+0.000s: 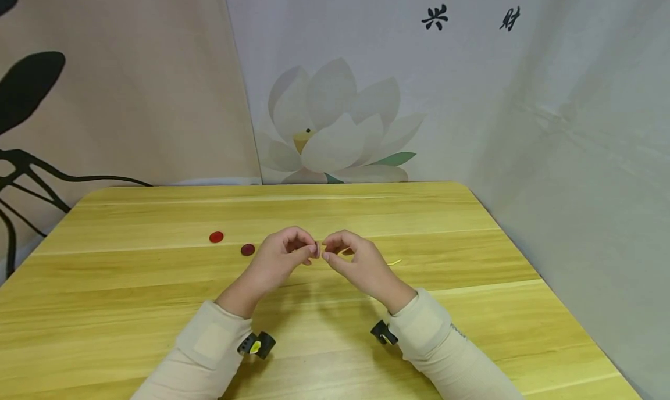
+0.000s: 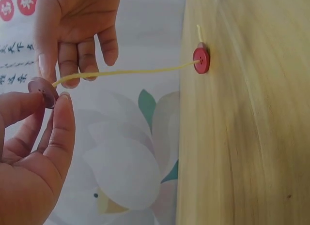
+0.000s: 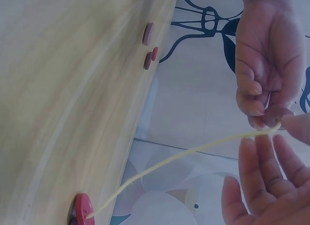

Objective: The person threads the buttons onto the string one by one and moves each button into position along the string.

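Observation:
My left hand [image 1: 277,254] pinches a dark red button [image 2: 42,92] on its edge between thumb and fingertips, above the table. Facing it, my right hand [image 1: 361,260] has its thumb and index finger at the end of a yellow string [image 3: 184,153], right by that button's holes; the fingertips seem to pinch the string. The string runs down to a bright red button [image 2: 201,60] on the table, and a short tail sticks out beyond it. A darker button [image 3: 72,213] shows under this red one. In the head view my right hand hides both.
Left of my left hand lie a red button [image 1: 216,237] and a dark red button [image 1: 248,250]. The right wrist view shows another, pinkish button [image 3: 148,34] near them. Wooden tabletop [image 1: 157,307] spreads around; a printed curtain [image 1: 340,39] hangs behind its far edge.

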A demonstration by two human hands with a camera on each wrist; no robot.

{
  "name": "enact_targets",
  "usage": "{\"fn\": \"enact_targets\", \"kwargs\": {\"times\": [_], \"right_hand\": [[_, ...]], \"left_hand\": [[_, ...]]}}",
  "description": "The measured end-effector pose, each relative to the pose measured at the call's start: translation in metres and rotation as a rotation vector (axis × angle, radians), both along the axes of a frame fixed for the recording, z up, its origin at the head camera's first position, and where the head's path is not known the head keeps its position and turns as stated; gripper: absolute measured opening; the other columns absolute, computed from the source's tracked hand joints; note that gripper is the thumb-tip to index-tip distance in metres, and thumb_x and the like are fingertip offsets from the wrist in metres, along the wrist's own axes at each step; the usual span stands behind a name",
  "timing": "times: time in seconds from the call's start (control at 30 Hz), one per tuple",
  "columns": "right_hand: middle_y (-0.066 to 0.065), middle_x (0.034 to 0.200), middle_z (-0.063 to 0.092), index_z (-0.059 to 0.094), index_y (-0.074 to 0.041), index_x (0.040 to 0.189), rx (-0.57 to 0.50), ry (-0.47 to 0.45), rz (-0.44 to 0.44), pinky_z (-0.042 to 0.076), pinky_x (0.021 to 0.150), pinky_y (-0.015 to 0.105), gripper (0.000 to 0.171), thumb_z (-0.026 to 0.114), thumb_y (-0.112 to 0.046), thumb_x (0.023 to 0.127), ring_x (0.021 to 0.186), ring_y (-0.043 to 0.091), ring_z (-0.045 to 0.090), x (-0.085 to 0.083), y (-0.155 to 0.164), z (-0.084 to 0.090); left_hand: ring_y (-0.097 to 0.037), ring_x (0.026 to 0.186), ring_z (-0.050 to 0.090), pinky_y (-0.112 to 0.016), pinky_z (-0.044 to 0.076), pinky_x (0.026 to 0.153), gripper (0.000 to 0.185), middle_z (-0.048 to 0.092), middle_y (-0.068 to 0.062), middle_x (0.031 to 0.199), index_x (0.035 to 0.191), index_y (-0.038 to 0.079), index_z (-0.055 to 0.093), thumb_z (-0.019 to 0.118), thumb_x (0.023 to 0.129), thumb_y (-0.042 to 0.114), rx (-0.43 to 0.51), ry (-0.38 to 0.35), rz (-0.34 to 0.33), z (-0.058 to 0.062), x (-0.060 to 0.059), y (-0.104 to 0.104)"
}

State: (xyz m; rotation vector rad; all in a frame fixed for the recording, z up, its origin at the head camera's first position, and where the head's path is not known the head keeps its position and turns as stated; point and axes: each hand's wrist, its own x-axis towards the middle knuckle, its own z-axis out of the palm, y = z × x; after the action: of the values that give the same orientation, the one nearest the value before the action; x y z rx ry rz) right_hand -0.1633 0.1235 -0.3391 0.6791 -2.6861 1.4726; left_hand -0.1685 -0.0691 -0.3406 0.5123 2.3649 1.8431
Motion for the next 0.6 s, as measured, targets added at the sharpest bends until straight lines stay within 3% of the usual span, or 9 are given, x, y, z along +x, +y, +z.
{"fn": "enact_targets", "kwargs": {"times": [0.2, 0.43, 0.6], "right_hand": [[-0.001, 0.109, 0.066, 0.06, -0.01, 0.121, -0.027, -0.034, 0.024, 0.042, 0.094, 0.05, 0.03, 0.065, -0.02, 0.093, 0.102, 0.017, 0.059, 0.001, 0.0003, 0.0006], [-0.002, 0.11, 0.066, 0.057, -0.012, 0.126, 0.005, -0.04, 0.036, 0.042, 0.091, 0.041, 0.039, 0.069, -0.021, 0.09, 0.101, 0.016, 0.059, 0.0009, -0.0007, 0.0007], [-0.003, 0.11, 0.066, 0.057, -0.012, 0.126, 0.014, -0.03, 0.034, 0.044, 0.091, 0.045, 0.04, 0.07, -0.02, 0.089, 0.1, 0.015, 0.059, 0.0, -0.0015, -0.0007]], "left_hand": [[-0.02, 0.084, 0.061, -0.034, 0.054, 0.079, 0.008, 0.065, -0.011, 0.093, 0.097, -0.001, 0.059, 0.058, 0.096, 0.007, -0.003, -0.003, -0.004, 0.002, 0.0007, -0.0008], [-0.033, 0.09, 0.06, -0.033, 0.052, 0.077, 0.009, 0.065, -0.01, 0.094, 0.097, 0.0, 0.061, 0.059, 0.096, 0.009, -0.045, -0.01, 0.001, 0.002, 0.0013, -0.0005], [-0.033, 0.09, 0.06, -0.031, 0.052, 0.075, 0.01, 0.065, -0.01, 0.094, 0.097, 0.0, 0.062, 0.06, 0.096, 0.01, -0.067, -0.008, 0.001, 0.0015, 0.0015, 0.0002]]}}
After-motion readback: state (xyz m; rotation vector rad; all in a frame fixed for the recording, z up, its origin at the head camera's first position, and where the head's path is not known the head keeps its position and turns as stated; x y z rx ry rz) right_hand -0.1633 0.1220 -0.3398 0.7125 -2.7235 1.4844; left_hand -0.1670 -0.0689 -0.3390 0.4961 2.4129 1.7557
